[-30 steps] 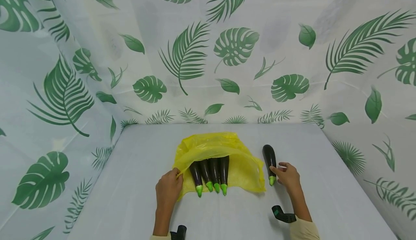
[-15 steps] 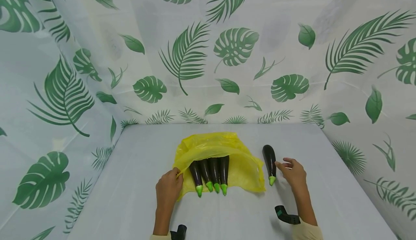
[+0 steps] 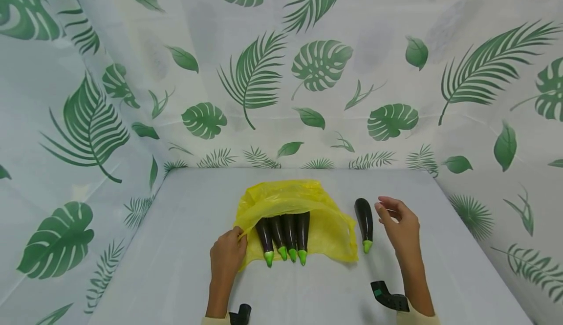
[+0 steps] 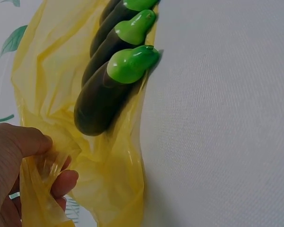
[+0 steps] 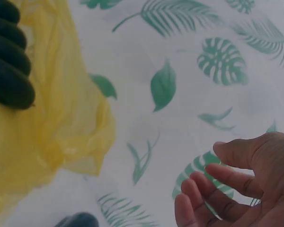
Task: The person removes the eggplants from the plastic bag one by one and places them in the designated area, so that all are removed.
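Observation:
My left hand (image 3: 227, 251) pinches the left edge of a thin yellow plastic bag (image 3: 281, 190), its mouth facing me. Inside lie several dark eggplants (image 3: 289, 234) side by side, green stem ends toward me, far ends hidden under the bag's upper layer. In the left wrist view, thumb and fingers grip the crumpled film close to the nearest eggplant (image 4: 102, 104). A single eggplant (image 3: 364, 220) lies on the table right of the bag. Just right of it, my right hand (image 3: 401, 225) is held above the table, fingers loosely bent, apart from the eggplant and holding nothing.
A white-covered table (image 3: 193, 203) lies beneath everything. Behind and at both sides hang white sheets (image 3: 264, 144) printed with green leaves. Black wrist devices (image 3: 389, 296) are strapped on both forearms.
My right hand has come off the single eggplant and moved away from it, up and to the right in the view. The left hand keeps its grip on the bag.

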Available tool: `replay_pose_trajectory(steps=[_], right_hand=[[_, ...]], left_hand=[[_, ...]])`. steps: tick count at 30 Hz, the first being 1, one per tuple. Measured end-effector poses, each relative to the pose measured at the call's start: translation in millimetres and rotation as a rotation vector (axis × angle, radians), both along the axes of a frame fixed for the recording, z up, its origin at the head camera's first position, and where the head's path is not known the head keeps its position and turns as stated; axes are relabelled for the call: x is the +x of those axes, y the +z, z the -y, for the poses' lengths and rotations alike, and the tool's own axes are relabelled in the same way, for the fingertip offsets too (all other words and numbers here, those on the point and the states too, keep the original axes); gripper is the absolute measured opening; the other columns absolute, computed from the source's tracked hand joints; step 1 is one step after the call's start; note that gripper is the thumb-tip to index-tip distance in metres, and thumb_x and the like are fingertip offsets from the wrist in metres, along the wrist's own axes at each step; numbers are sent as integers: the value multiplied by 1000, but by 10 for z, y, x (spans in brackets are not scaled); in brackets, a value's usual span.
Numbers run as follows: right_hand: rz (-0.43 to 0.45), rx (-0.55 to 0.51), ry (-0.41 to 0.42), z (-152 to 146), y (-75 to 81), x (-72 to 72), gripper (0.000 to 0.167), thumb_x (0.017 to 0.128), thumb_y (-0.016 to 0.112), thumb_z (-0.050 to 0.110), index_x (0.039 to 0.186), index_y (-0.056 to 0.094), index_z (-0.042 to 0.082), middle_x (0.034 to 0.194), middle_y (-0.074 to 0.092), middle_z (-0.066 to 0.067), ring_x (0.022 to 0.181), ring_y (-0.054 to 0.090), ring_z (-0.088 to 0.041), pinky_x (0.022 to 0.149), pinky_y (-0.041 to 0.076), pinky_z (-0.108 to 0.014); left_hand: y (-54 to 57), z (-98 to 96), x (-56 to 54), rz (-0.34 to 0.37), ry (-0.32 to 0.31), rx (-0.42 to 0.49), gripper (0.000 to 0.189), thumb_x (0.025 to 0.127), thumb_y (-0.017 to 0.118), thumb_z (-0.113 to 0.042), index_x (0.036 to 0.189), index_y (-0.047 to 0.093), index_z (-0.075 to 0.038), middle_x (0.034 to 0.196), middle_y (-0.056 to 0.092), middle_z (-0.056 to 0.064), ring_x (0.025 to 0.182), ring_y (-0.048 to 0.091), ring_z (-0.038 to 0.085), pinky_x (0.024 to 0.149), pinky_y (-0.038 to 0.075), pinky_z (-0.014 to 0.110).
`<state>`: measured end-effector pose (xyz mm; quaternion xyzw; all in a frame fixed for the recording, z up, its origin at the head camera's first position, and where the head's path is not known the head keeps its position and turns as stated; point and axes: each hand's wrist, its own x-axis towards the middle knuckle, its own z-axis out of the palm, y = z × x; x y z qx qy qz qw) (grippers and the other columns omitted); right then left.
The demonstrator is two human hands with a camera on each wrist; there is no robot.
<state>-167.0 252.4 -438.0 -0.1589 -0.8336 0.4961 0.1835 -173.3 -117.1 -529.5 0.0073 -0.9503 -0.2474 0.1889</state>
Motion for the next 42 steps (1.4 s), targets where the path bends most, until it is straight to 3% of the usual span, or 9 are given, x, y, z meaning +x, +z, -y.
replay_pose_trajectory(steps=[6,10,14,20,26,29,32,37,42], right_hand=[[-141,-11,124,207,43,96,33,96,61,28,120,64,6,107,66,-8,87,59,4,74,49,-9],[-224,-34,302,355,56,169,26,96,61,19,116,65,3,104,67,-10,89,63,-2,75,52,-14],[-249,-43,505,475,1,184,21,95,61,11,114,65,3,105,66,-13,90,64,-3,75,55,-19],[-153,-108,714,611,-192,193,21,95,62,13,114,65,6,106,67,-14,91,65,-8,74,58,-28],[37,-174,808,723,-356,240,30,95,62,18,120,61,2,110,65,-18,94,66,-13,77,57,-29],[156,-187,813,780,-433,259,37,95,62,21,125,57,0,113,62,-20,99,65,-22,78,58,-31],[244,-233,761,846,-530,262,44,95,63,21,129,54,-5,112,61,-20,102,64,-31,79,58,-33],[296,-305,598,966,-665,236,47,95,63,18,129,51,-12,110,63,-18,100,65,-32,80,58,-40],[334,-304,453,1047,-734,200,48,93,65,17,130,51,-11,110,63,-18,97,67,-28,79,58,-40]], left_hand=[[-14,0,11,-4,-9,4,8,87,69,-17,87,68,-9,70,67,3,54,49,10,50,42,27],[-7,-8,6,-4,-7,1,8,87,69,-17,87,68,-9,70,67,2,54,49,10,51,42,27],[-6,-9,-5,-11,-3,-2,8,87,69,-17,87,68,-9,70,67,2,54,50,11,51,43,27],[-30,-2,-7,0,5,-7,8,87,69,-18,87,69,-10,71,67,2,54,50,10,51,43,27],[-27,-3,-8,-2,4,-6,10,87,70,-19,89,69,-9,72,68,3,55,51,10,51,44,28],[-18,-4,-6,-6,4,-5,11,87,70,-19,90,70,-9,74,69,3,57,55,12,52,46,29],[-3,-10,0,1,8,-8,11,87,70,-20,90,70,-9,74,70,3,57,55,12,53,46,29],[7,-18,2,15,17,-14,12,87,70,-20,90,69,-9,73,69,4,55,49,10,53,45,27],[-11,-23,4,14,14,-11,12,88,70,-20,91,70,-8,74,69,4,55,50,10,54,45,27]])
